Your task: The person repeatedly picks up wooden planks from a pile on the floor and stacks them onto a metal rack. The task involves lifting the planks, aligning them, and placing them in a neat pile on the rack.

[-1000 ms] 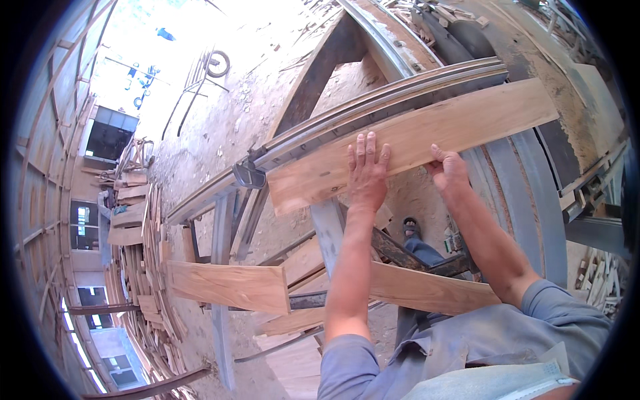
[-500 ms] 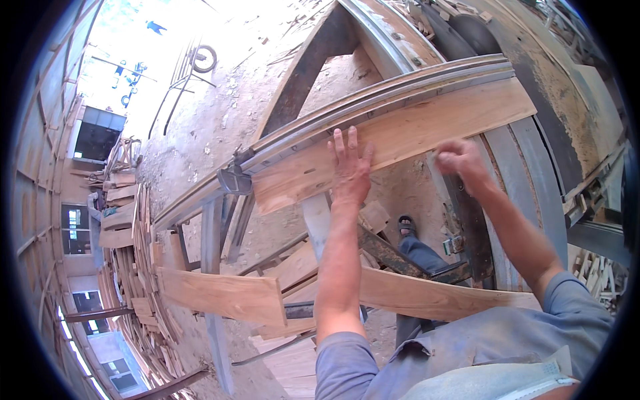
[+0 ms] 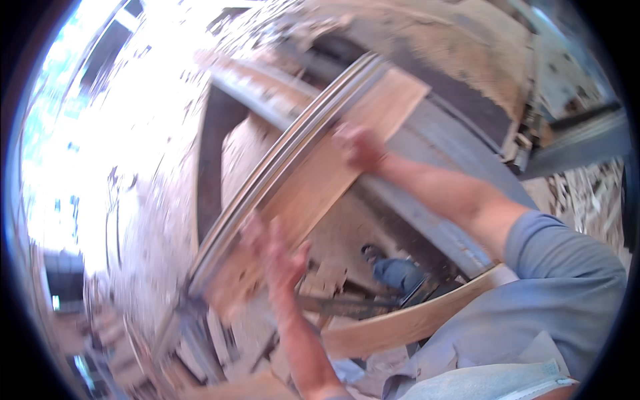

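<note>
A flat wooden board lies along a long metal-edged rail, running from lower left to upper right. My left hand rests over the board's lower-left part, fingers spread and blurred. Farther along, toward the upper right, my right hand is closed in a fist over the board beside the rail. Whatever its fingers might hold is hidden. Motion smears the whole picture.
Another plank stretches across in front of my body. Grey metal slats lie to the right of the board. Wood scraps are heaped at the far right. My foot shows on the floor below.
My view has turned, so the board and rail now slant more steeply. The right fist has moved from the board's near edge onto the board, near the rail. My left hand has moved toward its lower-left end.
</note>
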The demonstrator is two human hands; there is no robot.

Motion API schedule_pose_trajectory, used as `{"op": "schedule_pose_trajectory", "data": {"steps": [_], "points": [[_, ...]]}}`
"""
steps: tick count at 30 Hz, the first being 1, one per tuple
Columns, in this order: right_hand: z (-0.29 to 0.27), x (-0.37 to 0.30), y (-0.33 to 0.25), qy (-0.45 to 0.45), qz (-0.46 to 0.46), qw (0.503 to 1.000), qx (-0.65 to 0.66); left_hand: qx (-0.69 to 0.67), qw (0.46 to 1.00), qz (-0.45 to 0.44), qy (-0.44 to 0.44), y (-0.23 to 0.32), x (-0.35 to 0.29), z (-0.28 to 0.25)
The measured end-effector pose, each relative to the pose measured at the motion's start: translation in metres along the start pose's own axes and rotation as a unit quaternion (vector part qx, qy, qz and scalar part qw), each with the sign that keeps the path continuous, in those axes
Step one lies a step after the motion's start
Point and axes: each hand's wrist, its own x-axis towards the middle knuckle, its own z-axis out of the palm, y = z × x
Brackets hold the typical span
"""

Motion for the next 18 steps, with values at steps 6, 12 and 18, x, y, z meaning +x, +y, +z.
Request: {"op": "schedule_pose_trajectory", "data": {"steps": [6, 12, 18], "points": [[-0.010, 0.010, -0.005, 0.042, 0.026, 0.998, -0.034, 0.044, 0.991, -0.127, 0.010, -0.044, 0.073, -0.006], [0.003, 0.039, 0.000, 0.013, 0.042, 0.997, -0.056, 0.069, 0.979, -0.176, -0.074, -0.064, 0.124, -0.015], [0.029, 0.066, 0.016, 0.057, -0.004, 0.997, -0.061, 0.065, 0.974, -0.197, -0.094, -0.088, 0.156, -0.012]]}}
